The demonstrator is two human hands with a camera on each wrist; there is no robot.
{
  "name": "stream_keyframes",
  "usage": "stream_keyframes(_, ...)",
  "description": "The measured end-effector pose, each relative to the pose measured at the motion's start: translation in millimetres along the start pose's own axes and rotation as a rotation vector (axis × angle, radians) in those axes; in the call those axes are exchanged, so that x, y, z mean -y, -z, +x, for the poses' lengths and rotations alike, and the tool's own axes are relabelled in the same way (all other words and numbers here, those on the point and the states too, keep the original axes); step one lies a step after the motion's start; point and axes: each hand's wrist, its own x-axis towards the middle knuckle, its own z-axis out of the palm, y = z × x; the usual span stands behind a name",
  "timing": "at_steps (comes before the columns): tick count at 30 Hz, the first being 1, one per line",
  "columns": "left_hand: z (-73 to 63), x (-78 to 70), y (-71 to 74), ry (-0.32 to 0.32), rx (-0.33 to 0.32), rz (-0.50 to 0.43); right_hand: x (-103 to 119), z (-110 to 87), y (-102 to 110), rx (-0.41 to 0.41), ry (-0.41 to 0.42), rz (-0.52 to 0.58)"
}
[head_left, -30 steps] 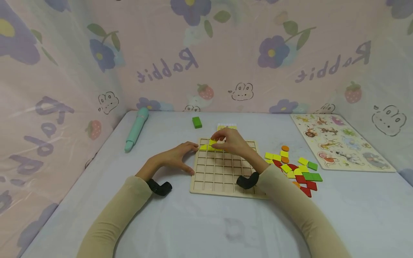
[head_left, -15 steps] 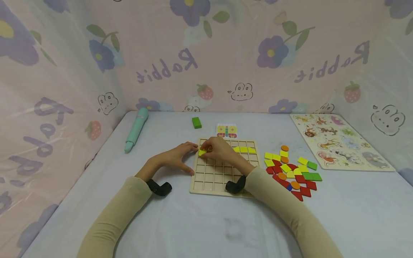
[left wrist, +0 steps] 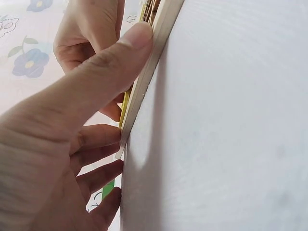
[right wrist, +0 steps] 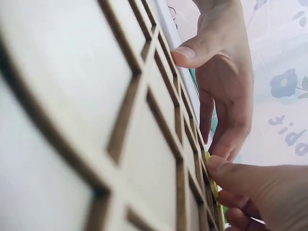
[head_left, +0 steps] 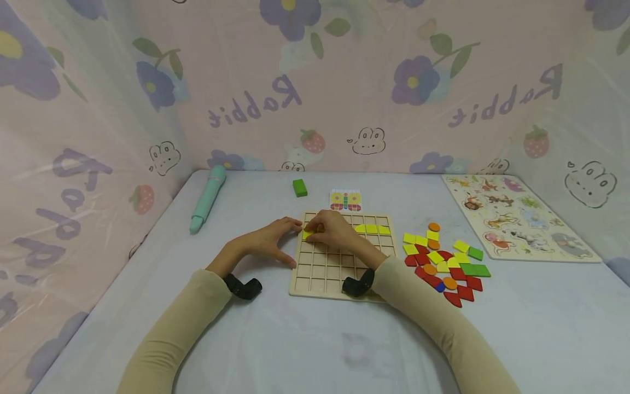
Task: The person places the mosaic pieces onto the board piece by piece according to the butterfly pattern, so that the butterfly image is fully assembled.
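A wooden grid board (head_left: 317,272) lies on the table, with yellow tiles (head_left: 372,229) in a row toward its back right. My left hand (head_left: 268,241) steadies the board's left edge, thumb and fingers spread and nearly straight; the left wrist view shows the thumb on the board's rim (left wrist: 139,94). Over the back left cells, my right hand (head_left: 332,230) pinches a yellow tile (head_left: 307,234) between thumb and fingers, down at the grid. That hand hides the cells beneath it.
Loose red, yellow, green, orange and blue pieces (head_left: 461,270) lie right of the board. Behind it are a butterfly pattern card (head_left: 346,200) and a green block (head_left: 300,187). An animal puzzle board (head_left: 517,219) lies far right, a teal stick-shaped object (head_left: 208,200) back left.
My right hand has moved left and slightly nearer, from upper cells to the board's left edge, uncovering the card and the yellow row. The left hand stays put.
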Motion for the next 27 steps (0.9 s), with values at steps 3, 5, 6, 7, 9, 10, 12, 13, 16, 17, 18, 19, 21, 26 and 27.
stream_keyframes(3,0.2,0.8,-0.4,-0.002,-0.002,-0.002,0.2,-0.5,0.4,-0.005,0.007,-0.006)
stream_keyframes(5,0.3,0.9,-0.5,-0.009,-0.006,-0.006,0.2,-0.7,0.7,-0.008,0.017,-0.01)
stream_keyframes(6,0.2,0.8,-0.5,-0.01,-0.007,-0.007,0.5,-0.9,1.1,-0.01,0.023,-0.013)
stream_keyframes(7,0.1,0.5,-0.4,-0.012,-0.008,-0.007,0.9,-1.3,1.9,-0.014,0.028,-0.011)
stream_keyframes(9,-0.4,0.0,-0.2,-0.01,-0.007,-0.006,1.5,-2.8,4.5,-0.028,0.037,-0.005)
stream_keyframes(10,-0.7,-0.5,-0.1,-0.008,-0.005,-0.006,1.8,-3.7,6.6,-0.038,0.046,-0.006)
stream_keyframes(12,-1.1,-1.7,0.2,-0.002,-0.003,-0.009,2.0,-6.4,12.7,-0.058,0.063,-0.003)
stream_keyframes(13,-1.1,-2.3,0.3,0.001,-0.001,-0.012,1.7,-8.7,16.9,-0.068,0.07,-0.001)
stream_keyframes(16,-0.6,-3.6,0.4,0.006,0.002,-0.02,-4.3,-19.3,33.5,-0.092,0.1,-0.008)
stream_keyframes(17,-0.3,-3.7,0.5,0.008,0.002,-0.02,-7.6,-25.0,40.8,-0.101,0.097,-0.007)
stream_keyframes(18,-0.3,-3.6,0.5,0.013,0.003,-0.017,-11.6,-31.6,48.7,-0.11,0.09,-0.009)
stream_keyframes(19,-0.1,-3.5,0.4,0.018,0.004,-0.015,-16.9,-38.7,56.8,-0.122,0.082,-0.019)
stream_keyframes(21,0.3,-2.1,-0.1,0.023,0.003,-0.002,-28.9,-54.7,73.8,-0.144,0.049,-0.032)
stream_keyframes(26,0.8,0.8,-1.6,0.027,0.004,0.007,-68.6,-94.6,109.3,-0.197,-0.088,-0.125)
stream_keyframes(27,0.7,1.0,-1.7,0.026,0.005,0.005,-77.1,-102.1,115.2,-0.201,-0.12,-0.147)
